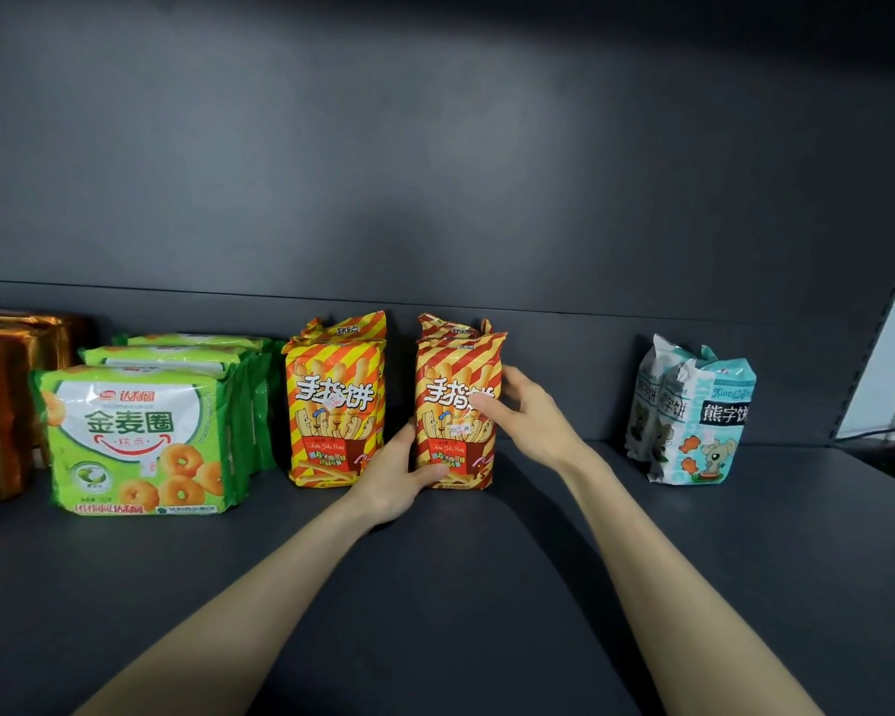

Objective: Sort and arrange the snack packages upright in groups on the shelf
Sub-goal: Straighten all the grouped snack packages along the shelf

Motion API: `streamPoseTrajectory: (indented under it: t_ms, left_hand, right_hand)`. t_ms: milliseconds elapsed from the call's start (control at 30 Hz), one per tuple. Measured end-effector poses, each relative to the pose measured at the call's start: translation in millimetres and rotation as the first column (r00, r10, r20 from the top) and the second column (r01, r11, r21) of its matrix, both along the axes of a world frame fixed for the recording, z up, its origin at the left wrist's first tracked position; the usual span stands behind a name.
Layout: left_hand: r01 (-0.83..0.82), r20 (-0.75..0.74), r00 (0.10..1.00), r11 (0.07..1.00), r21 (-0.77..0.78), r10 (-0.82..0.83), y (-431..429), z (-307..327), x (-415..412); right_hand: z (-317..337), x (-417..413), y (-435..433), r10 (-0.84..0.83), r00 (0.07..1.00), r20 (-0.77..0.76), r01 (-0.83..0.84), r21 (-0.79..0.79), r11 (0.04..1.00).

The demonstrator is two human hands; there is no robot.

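Gripping the right striped pack (456,405), both hands (525,418) flank its edges

Stock on the shelf, counted outward from my fingers (487,405):

- Striped finger-biscuit bags (456,374): four seen. Two are gripped between my left hand (388,478) and right hand (533,416), one behind the other. Two more stand just left of my left fingers.
- Green ring-snack packs (135,436): three, in file, further left of my left fingers.
- Pale blue bear-biscuit bags (714,421): three, well right of my right fingers.
- Gold-brown packs (1,405): far left, cut by the edge, number unclear.
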State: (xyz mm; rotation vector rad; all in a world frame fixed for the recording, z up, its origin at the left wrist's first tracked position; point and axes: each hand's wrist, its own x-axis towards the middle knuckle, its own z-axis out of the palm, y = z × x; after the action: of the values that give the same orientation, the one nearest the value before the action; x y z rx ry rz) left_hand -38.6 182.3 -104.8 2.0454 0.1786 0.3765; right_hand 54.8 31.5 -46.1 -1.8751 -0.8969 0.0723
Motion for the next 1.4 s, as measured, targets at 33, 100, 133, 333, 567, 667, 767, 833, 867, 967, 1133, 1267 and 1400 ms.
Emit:
streamPoseTrajectory:
  t_ms: [33, 100, 133, 333, 567, 667, 767, 833, 867, 967, 1133, 1267, 1400]
  left_hand:
    - [-0.001, -0.003, 1.000, 1.000, 0.001, 0.001, 0.5, 0.0, 0.3]
    - [-0.005, -0.012, 1.000, 1.000, -0.005, 0.005, 0.1, -0.2, 0.1]
    - [-0.006, -0.016, 1.000, 1.000, -0.004, 0.006, -0.1, 0.2, 0.2]
    - [-0.006, -0.044, 0.999, 1.000, 0.007, 0.007, -1.4, 4.5, -1.6]
    - [-0.033, -0.095, 0.995, 0.996, 0.078, 0.040, -10.1, 15.3, -8.0]
    - [-0.057, -0.118, 0.990, 0.985, 0.165, 0.077, -11.0, 23.4, -14.4]
    - [-0.098, -0.110, 0.986, 0.971, 0.218, 0.124, -14.1, 32.6, -27.2]
    - [-0.134, -0.093, 0.982, 0.951, 0.278, 0.166, -15.7, 36.2, -39.0]
    - [-0.151, -0.082, 0.979, 0.938, 0.313, 0.185, -15.6, 37.1, -45.9]
    - [-0.220, -0.023, 0.969, 0.899, 0.378, 0.247, -11.8, 34.9, -67.9]
    - [-0.438, 0.142, 0.899, 0.835, 0.333, 0.415, 5.8, 30.5, -103.4]
    - [-0.520, 0.205, 0.853, 0.820, 0.239, 0.481, 20.7, 25.8, -119.3]
    - [-0.453, 0.141, 0.891, 0.862, 0.229, 0.431, 30.6, 17.6, -121.4]
  right_hand:
    - [-0.3, 0.3, 0.2, -0.003, 1.000, -0.005, 0.003, 0.002, 1.000]
    - [-0.8, -0.7, 0.1, -0.008, 1.000, -0.013, 0.008, -0.003, 1.000]
    - [-0.5, -1.3, 0.1, -0.010, 1.000, -0.012, 0.010, -0.006, 1.000]
    - [4.2, -4.5, -1.8, -0.008, 1.000, -0.011, 0.007, -0.039, 0.999]
    - [12.1, -12.0, -6.0, -0.025, 1.000, -0.017, 0.022, -0.114, 0.993]
    - [17.0, -16.1, -9.2, -0.036, 0.999, 0.018, 0.039, -0.212, 0.977]
    - [20.7, -21.2, -17.4, -0.061, 0.994, 0.095, 0.086, -0.287, 0.954]
    - [23.5, -26.9, -24.5, -0.080, 0.984, 0.161, 0.130, -0.333, 0.934]
    - [25.2, -30.0, -28.1, -0.087, 0.976, 0.200, 0.155, -0.355, 0.922]
    - [29.8, -39.3, -35.6, -0.102, 0.946, 0.307, 0.215, -0.363, 0.906]
    - [39.6, -61.0, -26.8, -0.065, 0.914, 0.400, 0.209, -0.328, 0.921]
    - [44.5, -77.0, -5.0, -0.035, 0.910, 0.414, 0.173, -0.303, 0.937]
    - [42.0, -88.9, 21.4, -0.022, 0.922, 0.386, 0.131, -0.259, 0.957]
